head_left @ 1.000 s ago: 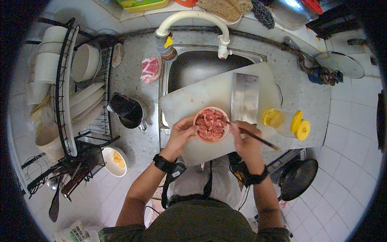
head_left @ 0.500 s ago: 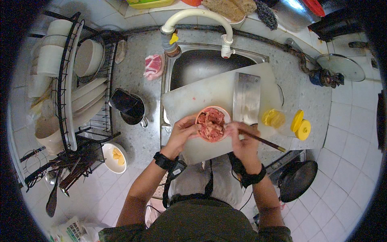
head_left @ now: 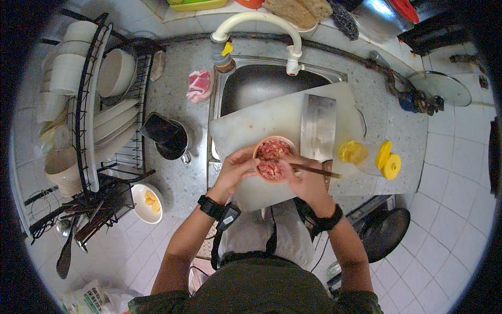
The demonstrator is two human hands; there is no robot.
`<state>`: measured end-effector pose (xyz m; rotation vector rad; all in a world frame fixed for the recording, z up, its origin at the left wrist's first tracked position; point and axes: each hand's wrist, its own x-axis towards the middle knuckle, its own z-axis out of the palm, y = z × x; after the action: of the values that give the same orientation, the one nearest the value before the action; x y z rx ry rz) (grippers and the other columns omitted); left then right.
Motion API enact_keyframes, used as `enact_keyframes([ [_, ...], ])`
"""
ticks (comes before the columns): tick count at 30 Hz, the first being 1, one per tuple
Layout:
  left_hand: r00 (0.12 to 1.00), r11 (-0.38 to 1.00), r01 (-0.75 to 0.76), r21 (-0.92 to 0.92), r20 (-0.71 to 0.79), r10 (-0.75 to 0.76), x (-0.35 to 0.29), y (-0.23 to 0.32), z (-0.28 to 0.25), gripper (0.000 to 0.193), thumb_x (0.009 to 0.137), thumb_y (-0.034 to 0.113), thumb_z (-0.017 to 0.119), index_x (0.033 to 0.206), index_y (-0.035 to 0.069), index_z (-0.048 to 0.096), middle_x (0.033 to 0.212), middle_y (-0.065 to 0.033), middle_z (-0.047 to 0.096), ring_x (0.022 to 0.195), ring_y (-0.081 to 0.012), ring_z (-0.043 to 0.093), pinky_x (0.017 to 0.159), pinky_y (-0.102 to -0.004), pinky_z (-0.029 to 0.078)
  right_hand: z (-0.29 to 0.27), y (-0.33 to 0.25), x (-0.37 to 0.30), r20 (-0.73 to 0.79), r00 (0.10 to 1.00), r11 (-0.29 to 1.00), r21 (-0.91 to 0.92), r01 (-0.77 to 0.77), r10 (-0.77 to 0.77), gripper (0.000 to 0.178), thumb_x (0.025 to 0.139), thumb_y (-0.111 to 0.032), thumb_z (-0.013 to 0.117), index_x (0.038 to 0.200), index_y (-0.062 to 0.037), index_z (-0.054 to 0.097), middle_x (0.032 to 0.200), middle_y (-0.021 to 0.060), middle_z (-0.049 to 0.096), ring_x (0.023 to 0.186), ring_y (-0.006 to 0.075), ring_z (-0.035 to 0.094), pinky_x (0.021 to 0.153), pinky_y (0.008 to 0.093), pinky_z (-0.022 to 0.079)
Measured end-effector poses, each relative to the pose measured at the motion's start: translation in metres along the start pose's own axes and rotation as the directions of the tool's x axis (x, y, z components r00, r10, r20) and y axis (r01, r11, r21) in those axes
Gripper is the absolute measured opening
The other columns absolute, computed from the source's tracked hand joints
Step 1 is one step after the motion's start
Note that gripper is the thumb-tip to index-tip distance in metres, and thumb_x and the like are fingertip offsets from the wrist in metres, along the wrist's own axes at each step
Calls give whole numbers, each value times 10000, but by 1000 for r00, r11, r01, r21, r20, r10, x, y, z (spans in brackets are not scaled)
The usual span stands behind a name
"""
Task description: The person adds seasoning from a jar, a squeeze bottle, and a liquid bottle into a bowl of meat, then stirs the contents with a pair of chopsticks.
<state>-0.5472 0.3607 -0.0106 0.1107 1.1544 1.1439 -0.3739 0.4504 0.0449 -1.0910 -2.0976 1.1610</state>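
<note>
A small orange-rimmed bowl [head_left: 274,137] of chopped raw meat [head_left: 271,157] sits on the white cutting board [head_left: 246,125]. My left hand [head_left: 234,171] is closed on the bowl's left side, thumb by the rim. Dark chopsticks [head_left: 328,172] with a golden end are gripped in my right hand [head_left: 308,180], which is slightly blurred at the bowl's right edge. The chopsticks' tips are hidden by that hand and the meat. Just beyond it a broad cleaver [head_left: 318,124] lies flat on the board.
The board partly covers the sink [head_left: 272,86], under a curved tap [head_left: 256,18]. To the right lies a clear jar [head_left: 361,156] with a yellow lid [head_left: 391,167]. At left are raw meat [head_left: 199,86], a black-and-metal pot [head_left: 175,141], a white bowl [head_left: 142,213] and a dish rack [head_left: 83,115].
My right hand has moved left and closer over the bowl, with the chopsticks swung to a flatter angle. The meat lies differently in the bowl. My left hand keeps its hold.
</note>
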Motion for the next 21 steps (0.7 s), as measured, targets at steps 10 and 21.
enact_keyframes([
  [10, 1000, 999, 1, 45, -14, 0, 2, 1, 0, 344, 821, 141, 630, 1151, 75, 558, 1065, -30, 595, 954, -133, 578, 785, -287, 512, -9, 7, -23, -13, 986, 986, -18, -166, 166, 85, 837, -36, 589, 842, 44, 620, 740, 98, 645, 623, 121, 623, 555, 223, 507],
  [21, 1000, 996, -6, 93, -7, 6, 2, 0, -4, 361, 813, 99, 622, 1165, 70, 547, 1068, -46, 598, 950, -144, 589, 794, -292, 521, 4, 11, -19, -43, 965, 955, 162, -247, 257, 129, 867, -59, 557, 894, 63, 590, 698, 85, 627, 618, 117, 622, 562, 219, 504],
])
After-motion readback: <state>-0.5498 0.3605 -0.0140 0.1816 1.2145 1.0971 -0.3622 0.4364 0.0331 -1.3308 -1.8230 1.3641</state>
